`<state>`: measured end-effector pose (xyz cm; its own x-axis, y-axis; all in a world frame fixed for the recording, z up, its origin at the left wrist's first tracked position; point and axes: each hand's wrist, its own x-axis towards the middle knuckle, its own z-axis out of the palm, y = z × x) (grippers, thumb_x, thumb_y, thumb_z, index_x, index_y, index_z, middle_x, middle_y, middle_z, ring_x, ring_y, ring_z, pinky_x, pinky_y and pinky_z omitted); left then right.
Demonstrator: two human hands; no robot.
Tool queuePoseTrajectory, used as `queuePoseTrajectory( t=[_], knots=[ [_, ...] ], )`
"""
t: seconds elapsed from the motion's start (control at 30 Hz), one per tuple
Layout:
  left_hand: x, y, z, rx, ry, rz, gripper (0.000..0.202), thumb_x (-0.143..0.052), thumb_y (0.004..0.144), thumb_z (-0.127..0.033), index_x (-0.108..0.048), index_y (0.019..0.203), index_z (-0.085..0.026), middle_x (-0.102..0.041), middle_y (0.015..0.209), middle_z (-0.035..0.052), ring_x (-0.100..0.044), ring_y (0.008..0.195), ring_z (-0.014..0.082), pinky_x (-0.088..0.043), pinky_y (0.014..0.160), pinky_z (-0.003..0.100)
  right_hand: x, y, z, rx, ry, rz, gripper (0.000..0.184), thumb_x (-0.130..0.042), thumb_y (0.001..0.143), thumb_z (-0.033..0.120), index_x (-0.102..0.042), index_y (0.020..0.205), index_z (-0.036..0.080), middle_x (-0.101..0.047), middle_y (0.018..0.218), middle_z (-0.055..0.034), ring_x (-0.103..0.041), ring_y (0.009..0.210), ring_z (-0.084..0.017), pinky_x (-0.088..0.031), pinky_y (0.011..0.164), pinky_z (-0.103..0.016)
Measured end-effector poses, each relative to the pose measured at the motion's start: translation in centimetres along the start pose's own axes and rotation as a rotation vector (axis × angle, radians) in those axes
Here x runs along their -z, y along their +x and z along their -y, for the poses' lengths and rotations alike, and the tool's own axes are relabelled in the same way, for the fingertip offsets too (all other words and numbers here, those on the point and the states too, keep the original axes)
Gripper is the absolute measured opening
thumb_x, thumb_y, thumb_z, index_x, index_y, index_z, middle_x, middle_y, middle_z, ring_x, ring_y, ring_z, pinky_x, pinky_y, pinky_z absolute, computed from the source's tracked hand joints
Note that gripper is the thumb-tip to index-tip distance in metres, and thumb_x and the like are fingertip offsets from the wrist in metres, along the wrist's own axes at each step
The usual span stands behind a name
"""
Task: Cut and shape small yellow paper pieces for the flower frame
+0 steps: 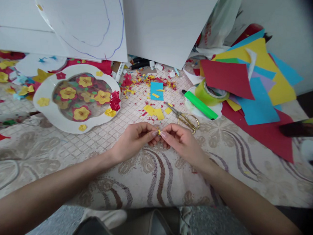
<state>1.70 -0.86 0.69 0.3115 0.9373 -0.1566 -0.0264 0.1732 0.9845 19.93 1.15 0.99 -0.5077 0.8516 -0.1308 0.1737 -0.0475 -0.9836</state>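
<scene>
The left hand (135, 139) and right hand (180, 140) meet fingertip to fingertip. Both pinch one yellow paper scrap (159, 132) above the patterned cloth (154, 179). The scrap is too small to tell its long axis or heading. Scissors (186, 119) lie just beyond the right hand.

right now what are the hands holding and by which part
A tiny yellow paper scrap, pinched from both sides between the left hand and right hand.
</scene>
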Motion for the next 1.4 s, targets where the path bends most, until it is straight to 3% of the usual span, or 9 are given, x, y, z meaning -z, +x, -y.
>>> queuePoseTrajectory(
  t=[0.53, 0.9, 1.07, 1.4],
  knots=[
    [-0.21, 0.12, 0.19, 0.034, 0.010, -0.025, 0.016, -0.061, 0.081, -0.028, -0.061, 0.082, -0.011, -0.062, 0.069, 0.0018, -0.057, 0.062, 0.0089, -0.048, 0.059, 0.021, -0.02, -0.08, 0.07, 0.057, -0.130, -0.009, 0.012, -0.051, 0.089, 0.020, -0.053, 0.078, 0.017, -0.052, 0.067, 0.0019, -0.049, 0.060, -0.010, -0.041, 0.055, -0.021],
    [0.02, 0.01, 0.17, -0.009, 0.035, -0.025, 0.014, -0.058, 0.083, -0.025, -0.060, 0.080, -0.012, -0.063, 0.071, 0.0030, -0.057, 0.063, 0.0096, -0.048, 0.060, 0.022, 0.11, -0.01, 0.18, 0.006, 0.023, 0.049, 0.025, -0.044, 0.095, 0.035, -0.053, 0.080, 0.017, -0.057, 0.072, -0.0008, -0.055, 0.062, -0.011, -0.046, 0.058, -0.024],
    [-0.06, 0.02, 0.16, -0.003, 0.049, -0.021, 0.014, -0.059, 0.082, -0.025, -0.060, 0.081, -0.011, -0.063, 0.070, 0.0023, -0.058, 0.063, 0.0091, -0.048, 0.060, 0.021, 0.08, 0.07, -0.04, -0.009, 0.019, 0.047, 0.021, -0.054, 0.090, 0.034, -0.052, 0.079, 0.017, -0.054, 0.070, 0.0007, -0.052, 0.060, -0.010, -0.044, 0.055, -0.023],
    [0.26, 0.28, 0.06, 0.131, -0.125, 0.021, 0.020, -0.059, 0.083, -0.029, -0.061, 0.075, -0.011, -0.066, 0.070, 0.0029, -0.060, 0.061, 0.0090, -0.049, 0.062, 0.022, 0.31, 0.21, -0.35, 0.047, 0.027, 0.100, 0.016, -0.050, 0.094, 0.027, -0.052, 0.082, 0.016, -0.055, 0.069, 0.0010, -0.054, 0.062, -0.010, -0.046, 0.059, -0.023]
  ],
)
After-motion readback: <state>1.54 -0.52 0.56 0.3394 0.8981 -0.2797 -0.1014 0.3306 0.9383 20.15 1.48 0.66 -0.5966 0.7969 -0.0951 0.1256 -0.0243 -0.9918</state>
